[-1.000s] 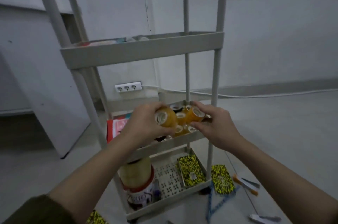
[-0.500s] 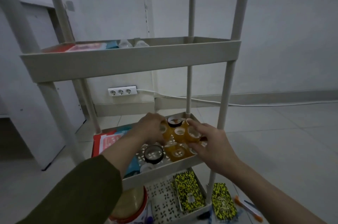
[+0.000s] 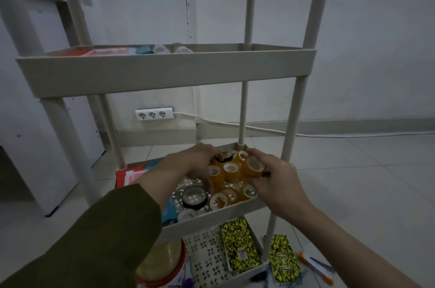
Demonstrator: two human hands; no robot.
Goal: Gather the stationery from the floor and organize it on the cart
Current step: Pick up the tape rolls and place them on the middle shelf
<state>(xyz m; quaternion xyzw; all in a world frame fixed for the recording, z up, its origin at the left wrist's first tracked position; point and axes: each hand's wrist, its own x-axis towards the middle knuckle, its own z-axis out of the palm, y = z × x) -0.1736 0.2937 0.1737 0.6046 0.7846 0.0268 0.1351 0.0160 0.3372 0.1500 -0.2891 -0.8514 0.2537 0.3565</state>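
Note:
A beige three-tier cart (image 3: pixel 164 76) stands in front of me. Its middle shelf (image 3: pixel 211 219) holds several orange tape rolls (image 3: pixel 230 170) and a black tape roll (image 3: pixel 195 197). My left hand (image 3: pixel 195 163) reaches over the shelf, fingers resting on the orange rolls and touching a second black roll (image 3: pixel 224 158) at the back. My right hand (image 3: pixel 275 177) grips an orange tape roll (image 3: pixel 254 166) at the right end of the cluster. On the floor to the right lie a yellow-black notebook (image 3: pixel 283 259) and an orange pen (image 3: pixel 315 266).
The bottom shelf carries a large tape roll (image 3: pixel 162 261) and another yellow-black notebook (image 3: pixel 240 243). Red and teal items sit on the top shelf (image 3: pixel 113 52). A socket strip (image 3: pixel 154 114) and white cable (image 3: pixel 306 133) run along the wall behind. A white door stands at left.
The view has moved closer and lower toward the cart. Both hands brought the orange tape rolls down from above the middle shelf onto it and stay on the cluster.

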